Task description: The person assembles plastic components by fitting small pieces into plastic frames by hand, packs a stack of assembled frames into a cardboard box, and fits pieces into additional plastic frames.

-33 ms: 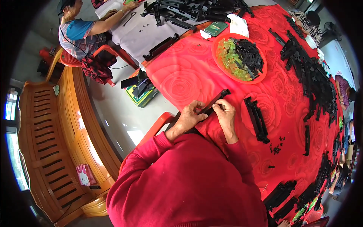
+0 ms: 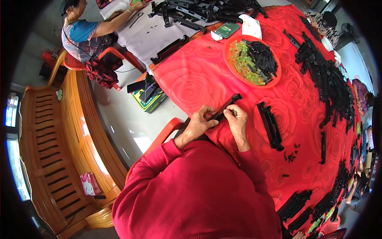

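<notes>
Just above the frame's centre, the left hand (image 2: 197, 124) covers the near end of the long black strip (image 2: 226, 107), and what the fingertips of the right hand (image 2: 236, 119) pinch against it is too small to tell. The red sleeves (image 2: 199, 195) hide both forearms. Right of centre, the black specks (image 2: 291, 156) on the red tablecloth (image 2: 191, 79) are too small to identify. At the right rim, the piled black parts (image 2: 330, 83) blur together.
</notes>
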`<control>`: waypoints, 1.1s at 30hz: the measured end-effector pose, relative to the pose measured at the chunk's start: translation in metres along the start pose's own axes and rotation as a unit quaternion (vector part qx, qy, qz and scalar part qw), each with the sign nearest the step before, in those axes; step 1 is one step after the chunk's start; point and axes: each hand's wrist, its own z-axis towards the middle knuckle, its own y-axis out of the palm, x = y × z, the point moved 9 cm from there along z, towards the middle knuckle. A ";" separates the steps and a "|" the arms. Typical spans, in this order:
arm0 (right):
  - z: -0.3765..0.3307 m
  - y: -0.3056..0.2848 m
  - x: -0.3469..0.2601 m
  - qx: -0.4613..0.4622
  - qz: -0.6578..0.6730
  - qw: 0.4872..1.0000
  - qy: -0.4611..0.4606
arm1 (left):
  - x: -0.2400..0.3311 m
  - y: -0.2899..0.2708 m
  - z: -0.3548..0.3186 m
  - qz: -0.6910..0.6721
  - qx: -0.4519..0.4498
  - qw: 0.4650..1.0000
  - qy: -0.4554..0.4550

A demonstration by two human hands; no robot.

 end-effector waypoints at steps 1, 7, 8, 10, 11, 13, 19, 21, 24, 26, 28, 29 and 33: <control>0.000 0.000 0.000 0.010 -0.008 1.000 -0.004 | -0.001 0.000 0.001 0.000 0.000 1.000 0.000; 0.002 0.010 -0.016 0.008 -0.037 0.999 -0.031 | 0.004 -0.004 0.001 -0.014 -0.030 0.999 0.026; 0.003 0.012 -0.016 0.004 -0.035 0.999 -0.034 | 0.011 -0.006 0.002 0.006 -0.026 0.999 0.043; 0.005 0.013 -0.010 -0.007 -0.069 0.997 -0.015 | 0.022 -0.012 0.003 0.027 -0.015 0.998 0.063; 0.005 0.014 -0.008 -0.012 -0.068 0.997 -0.019 | 0.022 -0.011 0.003 0.043 -0.033 0.998 0.037; 0.005 0.016 -0.002 -0.016 -0.098 0.995 -0.019 | 0.015 -0.012 0.006 0.059 -0.045 0.997 0.012; 0.012 0.015 0.001 -0.031 -0.176 0.984 0.015 | 0.023 -0.008 0.007 0.121 -0.057 0.988 0.071; 0.012 0.019 -0.002 -0.062 -0.214 0.974 0.031 | 0.019 -0.008 0.005 0.113 -0.052 0.990 0.062; 0.014 0.017 -0.002 -0.066 -0.232 0.969 0.048 | 0.034 -0.007 0.005 0.151 -0.047 0.977 0.145; 0.016 0.015 0.002 -0.063 -0.228 0.970 0.047 | 0.044 -0.007 0.005 0.188 -0.056 0.969 0.151; 0.020 0.015 0.002 -0.065 -0.221 0.971 0.062 | 0.045 -0.007 0.007 0.196 -0.058 0.967 0.149; 0.019 0.016 0.004 -0.071 -0.216 0.971 0.076 | 0.046 -0.008 0.008 0.203 -0.063 0.965 0.153; 0.016 0.015 0.005 -0.051 -0.234 0.967 0.088 | 0.046 -0.010 0.013 0.207 -0.076 0.969 0.113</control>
